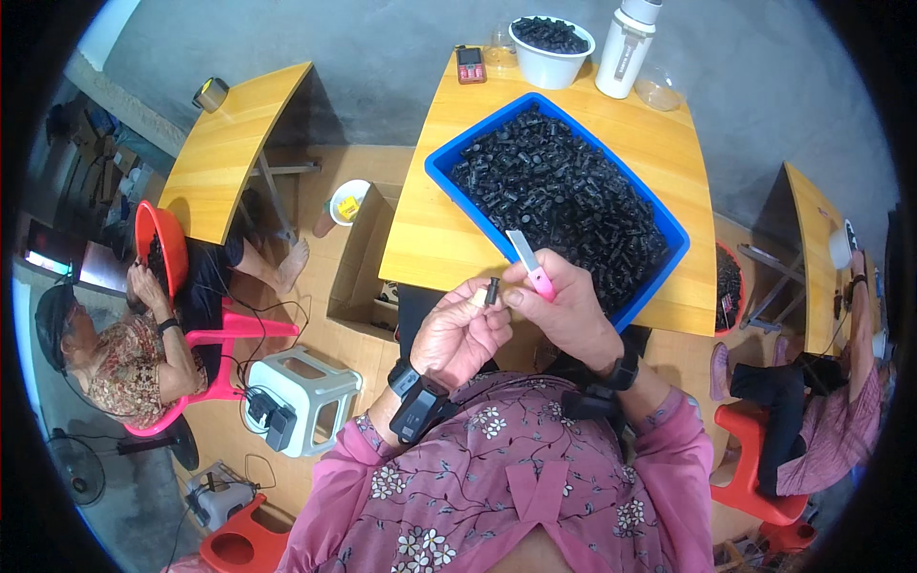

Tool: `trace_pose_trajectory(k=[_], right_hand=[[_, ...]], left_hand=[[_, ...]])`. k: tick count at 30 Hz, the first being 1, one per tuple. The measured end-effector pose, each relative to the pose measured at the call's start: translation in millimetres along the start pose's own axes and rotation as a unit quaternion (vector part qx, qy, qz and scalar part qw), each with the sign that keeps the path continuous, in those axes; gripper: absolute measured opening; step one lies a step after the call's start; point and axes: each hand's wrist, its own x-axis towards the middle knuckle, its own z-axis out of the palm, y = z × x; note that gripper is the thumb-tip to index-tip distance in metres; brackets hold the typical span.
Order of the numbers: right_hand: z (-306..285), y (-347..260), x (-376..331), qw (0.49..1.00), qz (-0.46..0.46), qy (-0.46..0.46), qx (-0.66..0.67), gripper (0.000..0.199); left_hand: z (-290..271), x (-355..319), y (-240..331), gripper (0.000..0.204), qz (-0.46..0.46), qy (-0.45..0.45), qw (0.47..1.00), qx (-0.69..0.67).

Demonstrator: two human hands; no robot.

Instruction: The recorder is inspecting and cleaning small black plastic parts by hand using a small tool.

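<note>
My left hand pinches a small black cylindrical plastic part between thumb and fingertips. A pale beige covering shows on one of these fingertips. Close beside it, my right hand grips a pink-handled craft knife, its broad blade pointing up and away from me. The right thumb tip is next to the black part; whether it touches cannot be made out. Just beyond both hands lies a blue tray heaped with small black plastic parts.
The tray sits on a yellow wooden table. Behind it stand a white tub of black parts, a white bottle and a red phone. A cardboard box and white stool are left. People sit at both sides.
</note>
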Motion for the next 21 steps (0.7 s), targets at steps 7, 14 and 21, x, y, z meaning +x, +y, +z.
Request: trace_pose_trajectory(k=[7,14,21], right_hand=[[-1.1,-14.4,6.2,0.998,0.022,-0.037,-0.053,0.015],[-2.2,-4.1,6.8,0.998,0.046,-0.046,0.023,0.011],[-1.3,-4.8,9.4,0.996,0.067,-0.053,0.007,0.012]], left_hand=[[-3.4,-1.6,0.0,0.011,-0.003,-0.005,1.0,0.03],[-7.3,-0.3,0.4,0.011,-0.027,-0.016,0.999,0.007],[-7.8,0.9,-1.7,0.014,-0.02,-0.04,0.999,0.017]])
